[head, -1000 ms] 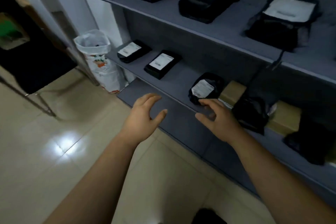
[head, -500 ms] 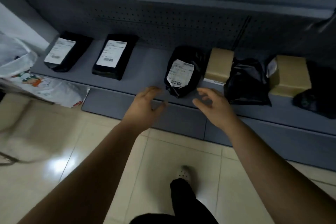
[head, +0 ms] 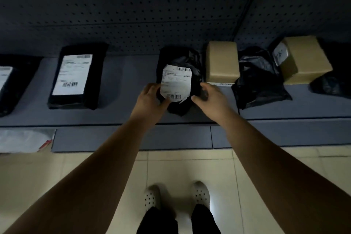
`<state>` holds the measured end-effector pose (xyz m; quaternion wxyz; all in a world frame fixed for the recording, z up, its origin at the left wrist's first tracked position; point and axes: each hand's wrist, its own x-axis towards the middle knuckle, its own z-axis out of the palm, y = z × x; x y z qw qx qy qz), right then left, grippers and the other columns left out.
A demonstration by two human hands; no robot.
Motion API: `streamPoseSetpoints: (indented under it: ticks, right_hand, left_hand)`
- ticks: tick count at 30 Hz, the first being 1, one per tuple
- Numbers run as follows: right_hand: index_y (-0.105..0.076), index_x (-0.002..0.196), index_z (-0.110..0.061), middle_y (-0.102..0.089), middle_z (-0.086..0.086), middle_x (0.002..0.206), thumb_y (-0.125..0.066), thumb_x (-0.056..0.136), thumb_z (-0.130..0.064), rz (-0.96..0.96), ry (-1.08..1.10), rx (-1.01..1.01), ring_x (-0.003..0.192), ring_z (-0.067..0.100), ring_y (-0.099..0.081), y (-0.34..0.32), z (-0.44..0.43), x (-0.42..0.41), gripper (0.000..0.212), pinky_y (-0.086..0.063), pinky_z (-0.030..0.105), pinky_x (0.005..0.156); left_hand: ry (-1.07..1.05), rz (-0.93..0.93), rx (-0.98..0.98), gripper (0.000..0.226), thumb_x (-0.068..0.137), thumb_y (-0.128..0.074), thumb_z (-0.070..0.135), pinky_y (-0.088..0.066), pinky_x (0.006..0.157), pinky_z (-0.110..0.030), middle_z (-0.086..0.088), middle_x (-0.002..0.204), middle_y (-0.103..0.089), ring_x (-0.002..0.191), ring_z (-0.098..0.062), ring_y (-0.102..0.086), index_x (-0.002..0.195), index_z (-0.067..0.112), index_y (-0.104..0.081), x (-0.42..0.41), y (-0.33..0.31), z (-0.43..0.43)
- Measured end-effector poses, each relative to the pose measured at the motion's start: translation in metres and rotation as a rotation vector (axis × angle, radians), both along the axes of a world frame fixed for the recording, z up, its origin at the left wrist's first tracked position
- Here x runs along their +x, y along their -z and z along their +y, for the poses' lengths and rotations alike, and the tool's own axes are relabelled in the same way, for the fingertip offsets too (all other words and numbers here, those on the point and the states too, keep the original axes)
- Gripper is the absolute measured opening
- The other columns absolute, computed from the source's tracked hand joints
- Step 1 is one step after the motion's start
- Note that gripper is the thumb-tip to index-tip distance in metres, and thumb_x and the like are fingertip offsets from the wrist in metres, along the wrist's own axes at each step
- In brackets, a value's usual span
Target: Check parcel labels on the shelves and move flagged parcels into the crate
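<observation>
Black plastic wraps the parcel that both hands hold at the front of the lowest shelf. The left hand grips its left side, the thumb lying on the lower edge of the white label by a barcode. The right hand clasps the right side, thumb on the front and fingers curled round the edge. The parcel sits between the two hands, and its label faces up with a torn lower corner; whether its underside touches the shelf I cannot tell.

Left of the left hand lies a flat black parcel with a large label, and beyond it another one cut off by the edge of the view. Just past the right hand stands a cardboard box, then a crumpled black bag, a second box and a further dark bag. A perforated dark panel backs the shelf. Below the arms are pale floor tiles, two white clogs and, left of the left arm, a white sack on the floor
</observation>
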<state>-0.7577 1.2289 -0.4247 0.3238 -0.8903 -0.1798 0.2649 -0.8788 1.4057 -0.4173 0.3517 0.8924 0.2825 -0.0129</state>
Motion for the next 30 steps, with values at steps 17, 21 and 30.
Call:
streamPoseSetpoints:
  ticks: [17, 21, 30]
  right_hand:
    - [-0.036, 0.151, -0.022, -0.041, 0.003, 0.146, -0.071, 0.088, -0.009, 0.038, 0.206, 0.202, 0.135, 0.015, -0.039, 0.017, 0.027, -0.038, 0.073, -0.027, 0.015, 0.100]
    - [-0.039, 0.149, -0.024, -0.044, -0.007, 0.132, -0.071, 0.086, -0.007, -0.057, 0.215, 0.327, 0.121, 0.004, -0.041, 0.003, 0.028, -0.042, 0.072, -0.033, 0.016, 0.103]
    - [-0.041, 0.147, -0.019, -0.041, -0.022, 0.120, -0.069, 0.087, -0.002, -0.168, 0.117, 0.420, 0.105, -0.030, -0.037, -0.017, 0.027, -0.043, 0.069, -0.033, 0.001, 0.094]
  left_hand:
    - [-0.156, -0.230, -0.527, 0.057, 0.078, -0.079, 0.026, -0.047, 0.103, -0.032, 0.022, 0.117, -0.061, 0.112, -0.003, -0.059, 0.127, 0.033, -0.051, -0.011, 0.029, 0.017]
    - [-0.185, -0.373, -0.586, 0.052, 0.084, -0.074, 0.014, -0.048, 0.100, -0.029, 0.016, 0.121, -0.065, 0.112, 0.000, -0.060, 0.130, 0.028, -0.054, -0.015, 0.008, 0.018]
    - [-0.228, -0.509, -0.642, 0.033, 0.093, -0.060, 0.002, -0.048, 0.097, -0.023, 0.006, 0.118, -0.068, 0.110, -0.003, -0.063, 0.121, 0.020, -0.060, -0.031, -0.019, 0.019]
